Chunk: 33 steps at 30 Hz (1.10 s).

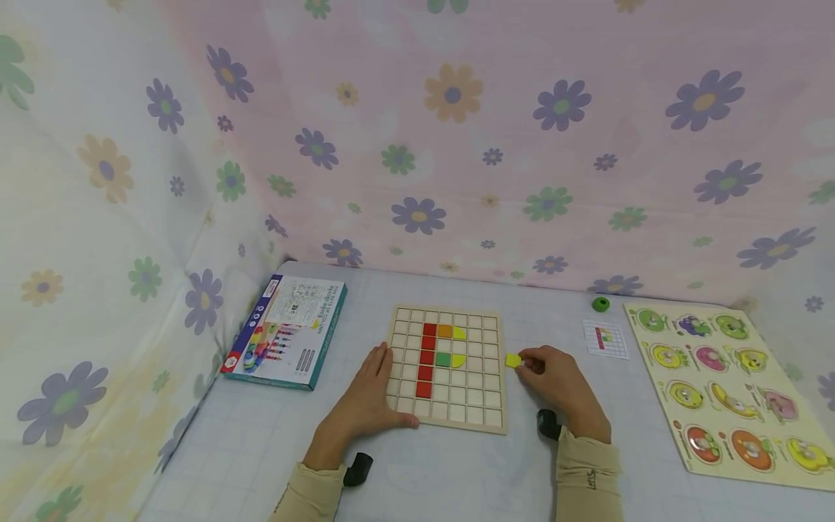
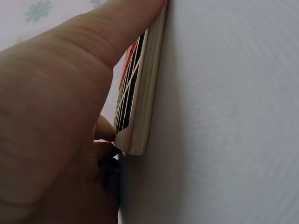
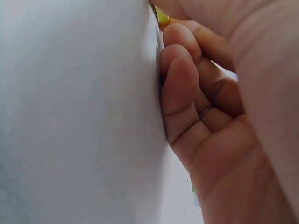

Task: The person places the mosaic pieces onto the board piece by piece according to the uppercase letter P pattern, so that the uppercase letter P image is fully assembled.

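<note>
A square wooden grid board [image 1: 475,397] lies on the table in the head view. Down one column runs a line of red squares [image 1: 426,357]. Beside them sit an orange square [image 1: 444,331], a green square [image 1: 443,359] and two yellow quarter-round pieces [image 1: 459,333]. My left hand [image 1: 365,399] rests at the board's near left corner, fingers along the left side and thumb at the near edge; the left wrist view shows the board's edge [image 2: 148,93] up close. Just right of the board, my right hand [image 1: 554,377] pinches a small yellow tile [image 1: 513,360] between thumb and fingertips.
Right of my right hand lies a small pattern card [image 1: 605,339] with coloured squares, and a green bead [image 1: 601,304] is behind it. A fruit puzzle board [image 1: 737,391] takes up the far right. At the left is a flat toy box [image 1: 287,330]. Flowered cloth hangs behind.
</note>
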### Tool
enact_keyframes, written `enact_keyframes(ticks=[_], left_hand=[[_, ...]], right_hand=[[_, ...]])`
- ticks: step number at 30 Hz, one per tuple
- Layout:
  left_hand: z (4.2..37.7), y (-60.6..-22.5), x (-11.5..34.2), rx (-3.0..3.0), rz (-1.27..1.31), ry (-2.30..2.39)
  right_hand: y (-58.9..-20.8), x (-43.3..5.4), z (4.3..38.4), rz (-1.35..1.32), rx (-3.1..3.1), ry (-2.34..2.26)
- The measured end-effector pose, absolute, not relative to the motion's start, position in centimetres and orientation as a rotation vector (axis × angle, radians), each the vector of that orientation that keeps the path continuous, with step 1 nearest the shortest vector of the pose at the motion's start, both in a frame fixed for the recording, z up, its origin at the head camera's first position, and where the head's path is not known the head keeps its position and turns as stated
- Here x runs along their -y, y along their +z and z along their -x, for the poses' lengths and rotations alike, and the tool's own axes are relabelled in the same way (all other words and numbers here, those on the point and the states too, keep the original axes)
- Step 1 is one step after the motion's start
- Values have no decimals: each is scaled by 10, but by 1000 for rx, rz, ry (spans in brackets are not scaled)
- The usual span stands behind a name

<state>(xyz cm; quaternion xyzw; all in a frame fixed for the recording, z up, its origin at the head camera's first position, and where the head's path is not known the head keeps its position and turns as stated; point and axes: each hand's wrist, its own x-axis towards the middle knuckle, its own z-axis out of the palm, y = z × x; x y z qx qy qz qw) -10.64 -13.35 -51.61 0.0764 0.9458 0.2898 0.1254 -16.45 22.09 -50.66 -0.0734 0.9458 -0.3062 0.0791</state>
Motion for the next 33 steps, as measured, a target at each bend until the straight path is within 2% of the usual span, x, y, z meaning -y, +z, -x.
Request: enact_keyframes(ticks=[18, 33], left_hand=[[106, -516, 134, -2756, -228, 846], [106, -516, 134, -2751, -232, 850]], right_hand=[[-509, -221, 165, 190, -2897, -1030], [-504, -199, 173, 312, -2919, -1028]])
